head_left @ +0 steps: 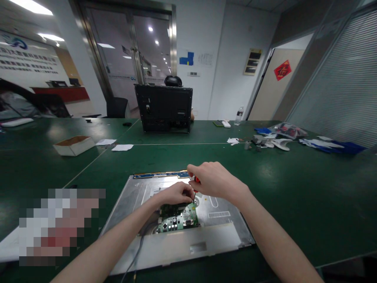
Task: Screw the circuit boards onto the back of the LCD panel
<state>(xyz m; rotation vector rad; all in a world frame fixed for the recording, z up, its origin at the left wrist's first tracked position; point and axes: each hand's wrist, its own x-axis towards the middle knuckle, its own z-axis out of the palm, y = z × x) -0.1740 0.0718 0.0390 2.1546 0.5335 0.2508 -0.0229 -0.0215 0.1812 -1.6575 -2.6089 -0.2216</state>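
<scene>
A screwdriver [196, 180] with a red and black handle is gripped in my right hand [217, 180], its shaft pointing down at the upper right corner of a green circuit board [178, 223]. Beside the tip, my left hand [176, 193] is closed in a pinch; what its fingers hold is too small to make out. The board lies on the silver metal back of a flat display panel [123, 212], partly covered by my left hand and forearm. Along the panel's far edge runs a narrow blue circuit strip [159, 175]. A dark cable [137, 255] trails over its near left part.
On the green table [279, 204] a black monitor [165, 106] stands at the far side, with a person partly hidden behind it. A shallow box [73, 147] and papers [122, 147] lie left. Gloves and bags [287, 130], small parts and a bottle [239, 116] lie right.
</scene>
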